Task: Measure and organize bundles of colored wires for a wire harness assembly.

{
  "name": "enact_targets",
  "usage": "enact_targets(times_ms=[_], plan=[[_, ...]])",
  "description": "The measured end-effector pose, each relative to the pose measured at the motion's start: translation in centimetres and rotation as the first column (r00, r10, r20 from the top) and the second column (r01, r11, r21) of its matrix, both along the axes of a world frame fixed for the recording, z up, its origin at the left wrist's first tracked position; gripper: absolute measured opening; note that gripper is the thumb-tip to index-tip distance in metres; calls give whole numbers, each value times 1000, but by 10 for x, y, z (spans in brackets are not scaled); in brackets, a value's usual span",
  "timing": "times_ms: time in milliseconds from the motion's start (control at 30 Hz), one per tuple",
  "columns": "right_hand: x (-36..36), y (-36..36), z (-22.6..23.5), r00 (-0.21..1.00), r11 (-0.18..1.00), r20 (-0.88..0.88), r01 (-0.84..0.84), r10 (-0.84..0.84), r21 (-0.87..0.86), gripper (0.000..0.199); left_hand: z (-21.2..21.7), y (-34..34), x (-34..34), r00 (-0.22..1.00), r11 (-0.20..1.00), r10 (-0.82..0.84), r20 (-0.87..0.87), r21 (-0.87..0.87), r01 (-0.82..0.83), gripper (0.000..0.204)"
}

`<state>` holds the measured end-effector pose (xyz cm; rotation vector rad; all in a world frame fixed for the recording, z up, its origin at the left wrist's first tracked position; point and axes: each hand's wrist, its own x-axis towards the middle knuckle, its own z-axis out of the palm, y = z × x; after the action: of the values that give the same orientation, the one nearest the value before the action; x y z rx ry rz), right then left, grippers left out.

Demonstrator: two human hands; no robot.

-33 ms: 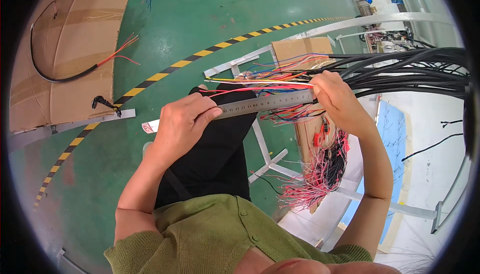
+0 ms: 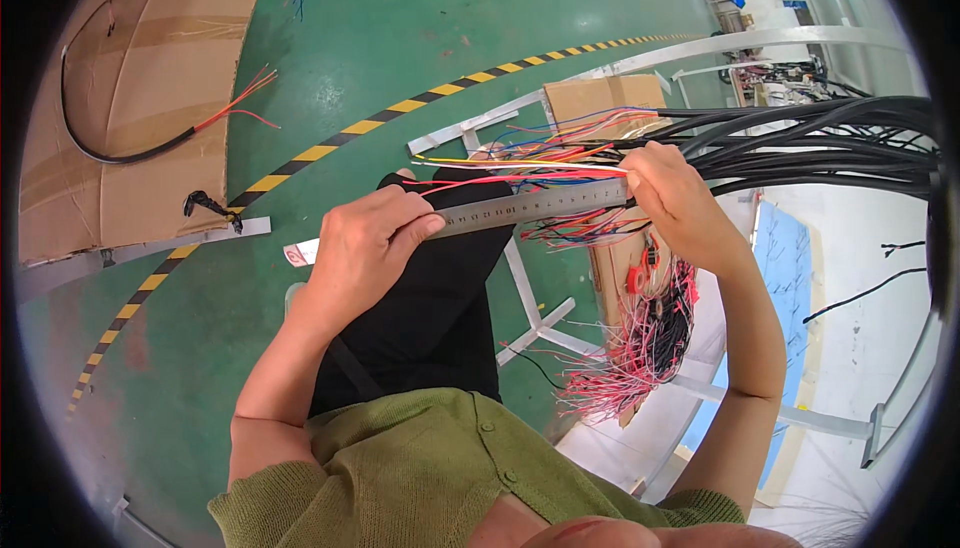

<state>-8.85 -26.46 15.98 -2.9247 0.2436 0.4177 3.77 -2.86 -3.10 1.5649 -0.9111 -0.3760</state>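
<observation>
L hand (image 2: 362, 246) curled round flat metal ruler (image 2: 530, 210), R hand (image 2: 670, 190) pinching its end w/ thin wires (image 2: 570, 177)

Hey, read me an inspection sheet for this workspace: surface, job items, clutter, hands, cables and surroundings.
Surface: brown cardboard beneath the wires, beside a pale metal frame.
Job's things: steel ruler alongside loose colored wires.
Clutter: pink-and-red wire bundle; small red item, kind unclear.
Hands: left hand grips the ruler; right hand is closed on the wires at the ruler's right end.
Cables: thick black cables run rightward; one red-ended cable lies at left.
Surroundings: green floor, black-and-yellow tape.
</observation>
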Motion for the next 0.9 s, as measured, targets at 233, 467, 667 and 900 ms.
enact_targets(times_ms=[233,467,667,900], plan=[[-1,9,1,995,995,5,-98,98,-20,10,1,-3,0,971,988,-59,-234,127,91,44],[-3,23,4,986,991,-104,-131,128,-21,8,-28,-10,2,925,916,-369,-86,134,378,49],[-2,29,6,986,995,-147,-89,82,-41,11,-46,-17,6,858,859,-500,-119,51,509,29],[3,34,3,980,996,-189,-75,67,-38,14,-46,-16,5,687,729,-662,-299,-42,684,19]])
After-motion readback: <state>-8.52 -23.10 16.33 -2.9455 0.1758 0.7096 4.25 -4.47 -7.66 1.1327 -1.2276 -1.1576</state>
